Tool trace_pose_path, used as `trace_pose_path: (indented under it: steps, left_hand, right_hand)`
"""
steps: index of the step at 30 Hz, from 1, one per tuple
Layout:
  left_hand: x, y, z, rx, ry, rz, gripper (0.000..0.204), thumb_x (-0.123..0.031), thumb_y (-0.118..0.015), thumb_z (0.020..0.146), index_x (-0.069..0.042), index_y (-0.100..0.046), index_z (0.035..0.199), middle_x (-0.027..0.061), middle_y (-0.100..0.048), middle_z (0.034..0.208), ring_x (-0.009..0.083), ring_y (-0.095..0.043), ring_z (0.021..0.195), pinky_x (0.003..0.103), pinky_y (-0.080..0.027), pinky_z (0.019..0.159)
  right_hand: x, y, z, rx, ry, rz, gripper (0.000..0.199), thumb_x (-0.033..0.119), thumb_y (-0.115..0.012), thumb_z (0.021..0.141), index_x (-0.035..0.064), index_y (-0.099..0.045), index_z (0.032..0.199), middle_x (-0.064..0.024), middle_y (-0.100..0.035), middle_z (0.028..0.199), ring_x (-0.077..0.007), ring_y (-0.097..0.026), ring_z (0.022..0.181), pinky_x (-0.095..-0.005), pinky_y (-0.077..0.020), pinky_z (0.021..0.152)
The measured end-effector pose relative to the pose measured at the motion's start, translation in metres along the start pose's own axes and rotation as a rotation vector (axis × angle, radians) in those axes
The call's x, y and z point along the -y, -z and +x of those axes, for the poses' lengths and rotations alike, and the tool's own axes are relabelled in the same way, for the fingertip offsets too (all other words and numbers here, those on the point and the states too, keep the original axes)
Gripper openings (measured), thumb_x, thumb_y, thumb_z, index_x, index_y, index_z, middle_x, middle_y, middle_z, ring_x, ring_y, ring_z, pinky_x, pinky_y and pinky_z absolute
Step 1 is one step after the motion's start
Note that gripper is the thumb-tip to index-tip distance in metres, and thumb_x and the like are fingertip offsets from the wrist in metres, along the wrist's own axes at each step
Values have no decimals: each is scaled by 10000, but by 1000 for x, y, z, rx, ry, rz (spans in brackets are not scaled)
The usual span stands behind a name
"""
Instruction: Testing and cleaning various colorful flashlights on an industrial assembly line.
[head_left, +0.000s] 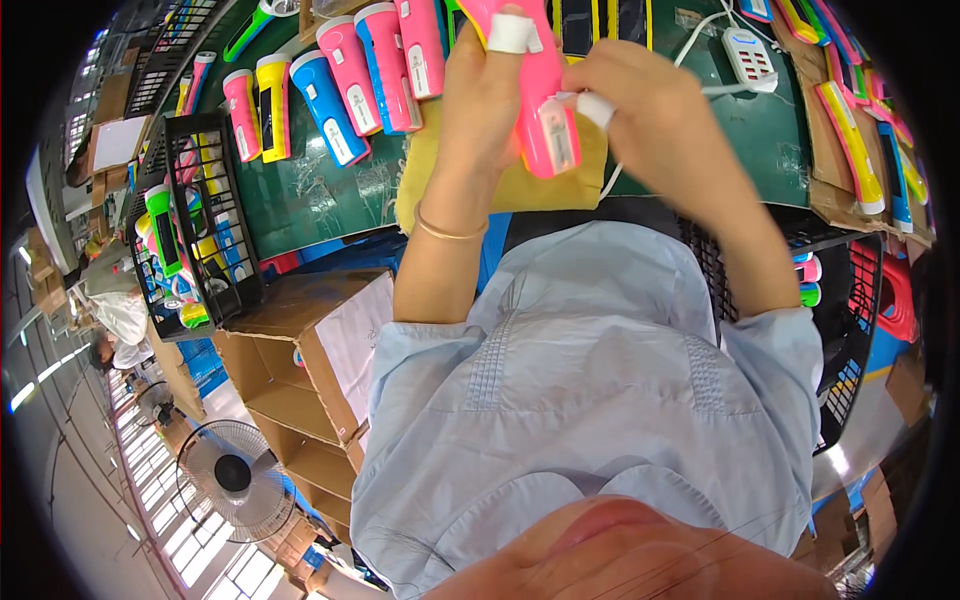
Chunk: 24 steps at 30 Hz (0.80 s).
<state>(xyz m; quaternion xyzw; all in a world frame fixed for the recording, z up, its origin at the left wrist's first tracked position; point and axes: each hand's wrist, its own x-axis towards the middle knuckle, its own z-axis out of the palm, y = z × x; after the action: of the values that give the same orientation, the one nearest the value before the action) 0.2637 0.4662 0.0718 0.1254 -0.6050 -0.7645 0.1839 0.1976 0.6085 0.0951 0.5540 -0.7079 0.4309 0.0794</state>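
Observation:
I hold a pink plastic flashlight (545, 95) above a yellow cloth (500, 160) on the dark green table (310, 195). My left hand (480, 90) grips its upper body, with white tape on the thumb. My right hand (640, 100) pinches the flashlight's lower end, a taped fingertip touching it. A thin gold bangle sits on my left wrist.
A row of pink, blue and yellow flashlights (335, 85) lies at the table's upper left. A black crate (195, 230) of flashlights stands at left, another crate (835, 300) at right. A white power strip (748, 55) lies top right. Open cardboard boxes (300, 370) and a fan (232, 475) sit below left.

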Motion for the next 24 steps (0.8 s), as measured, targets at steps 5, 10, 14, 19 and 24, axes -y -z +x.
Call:
trace_pose_path:
  steps: [5,10,14,19,24]
  left_hand:
    - [-22,-7,-7,164,-158,-145,630,-606,-512,811,-33,-477,1072,89,-572,864,185,-574,727,297,-488,652]
    - [-18,-7,-2,-52,48,-562,535,-558,-499,842,-81,-476,1084,52,-534,854,188,-523,747,312,-466,646]
    - [5,-1,0,93,88,-905,528,-536,-436,882,-53,-462,1091,74,-546,837,193,-539,735,326,-470,637]
    - [14,-20,-19,73,-288,-515,830,-766,-330,766,-21,-461,1110,90,-532,789,180,-512,715,309,-440,661]
    - [32,11,-46,258,-301,223,558,-467,-709,650,-18,-568,950,141,-605,916,246,-567,846,349,-455,735]
  right_hand:
    - [9,18,-5,351,-166,542,179,16,-628,721,13,-573,892,-100,-595,819,-269,-588,776,-311,-460,662]
    - [5,5,-35,204,336,152,415,25,-683,598,-1,-599,1004,-86,-543,843,-231,-513,704,-317,-422,583]
    - [1,-5,-44,90,575,201,409,55,-694,610,3,-604,1005,-60,-540,749,-215,-500,616,-322,-411,531]
    - [19,-13,-44,-96,-147,112,464,203,-774,601,29,-576,982,-70,-514,737,-248,-544,648,-331,-450,548]
    - [-2,-32,-64,-49,-288,365,485,221,-755,658,16,-523,1031,-126,-570,905,-295,-587,805,-344,-476,682]
